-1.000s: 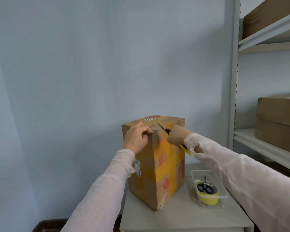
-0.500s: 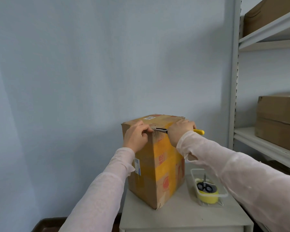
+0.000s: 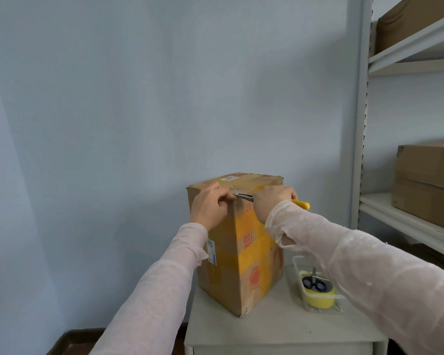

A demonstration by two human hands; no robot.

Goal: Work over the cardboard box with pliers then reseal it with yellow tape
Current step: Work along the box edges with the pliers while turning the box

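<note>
A tall cardboard box [image 3: 244, 265] with yellow tape bands and red prints stands on a small grey table [image 3: 280, 326]. My left hand [image 3: 210, 206] grips the box's near top corner, fingers curled over the edge. My right hand [image 3: 271, 201] holds yellow-handled pliers [image 3: 244, 197]; their dark jaws lie level and touch the top edge right beside my left fingertips. The yellow handle end sticks out past my right wrist. A yellow tape roll [image 3: 318, 295] sits in a clear tray to the right of the box.
Black-handled scissors [image 3: 314, 281] lie on the tape roll inside the clear tray [image 3: 296, 265]. A grey metal shelf rack [image 3: 360, 149] stands at the right with brown cartons [image 3: 428, 183] on its shelves. A blue wall is behind the table.
My right hand turned the pliers from pointing up-left to level, with the jaws brought to the box's top edge near my left fingers. The left hand stayed on the corner.
</note>
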